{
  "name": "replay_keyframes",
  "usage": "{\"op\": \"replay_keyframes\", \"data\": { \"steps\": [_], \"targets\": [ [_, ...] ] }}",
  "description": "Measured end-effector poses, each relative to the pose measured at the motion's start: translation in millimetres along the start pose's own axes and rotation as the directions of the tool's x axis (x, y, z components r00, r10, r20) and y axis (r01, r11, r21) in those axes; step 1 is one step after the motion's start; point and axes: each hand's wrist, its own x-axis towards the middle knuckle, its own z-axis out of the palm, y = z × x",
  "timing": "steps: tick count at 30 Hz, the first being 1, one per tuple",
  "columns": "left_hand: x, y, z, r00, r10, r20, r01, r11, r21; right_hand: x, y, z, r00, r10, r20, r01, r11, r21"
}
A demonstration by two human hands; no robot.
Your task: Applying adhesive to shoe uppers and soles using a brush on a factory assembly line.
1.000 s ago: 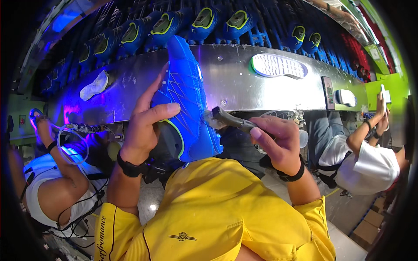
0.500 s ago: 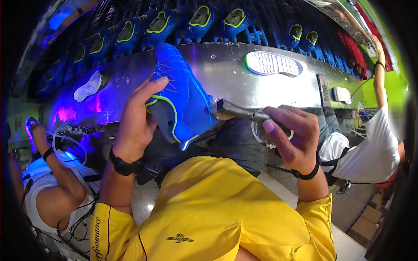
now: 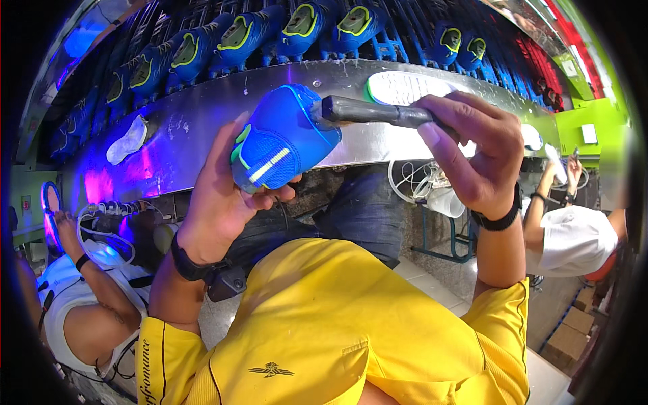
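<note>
Metal tabletop (image 3: pixel 216 104) is running across the view, with a row of blue shoes (image 3: pixel 300 30) standing behind it and a white sole (image 3: pixel 405 86) lying near its far edge. We are holding one shoe (image 3: pixel 290 128) in the air at the tabletop's near side; the left hand (image 3: pixel 219 202) is cupping it from the left and below, grip closed about the heel part. Our right hand (image 3: pixel 482 148) is pinching the brush (image 3: pixel 371 113) by its handle, the head meeting the shoe's right side.

Risks, as we are judging them: the brush skidding past the edge onto the fabric, if the wrist is tilting too far; the shoe rolling under sideways pressure, since one hand is bearing it; our fingertips smearing the heel, should anything wet be spreading there. Whether the brush is carrying liquid, we cannot tell.

Shoe's look: bright blue, heel facing us, a pale stripe running along the heel, yellow-green trim showing at the collar.
</note>
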Motion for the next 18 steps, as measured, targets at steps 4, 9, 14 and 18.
{"op": "replay_keyframes", "data": {
  "steps": [4,9,14,18],
  "targets": [
    [3,-6,2,0.982,-0.187,0.002,0.185,0.966,-0.181,3,15,4,0.998,-0.063,-0.023,0.064,0.996,0.055],
    [2,-24,-1,0.968,-0.249,-0.033,0.227,0.922,-0.313,-1,30,14,0.995,-0.065,-0.077,0.075,0.988,0.133],
    [0,-33,8,0.96,-0.272,0.07,0.278,0.884,-0.375,-15,44,26,0.992,-0.043,-0.12,0.064,0.982,0.18],
    [-2,-38,18,0.959,-0.27,0.088,0.282,0.873,-0.397,-31,52,39,0.99,0.027,-0.137,0.019,0.945,0.326]
  ]
}}
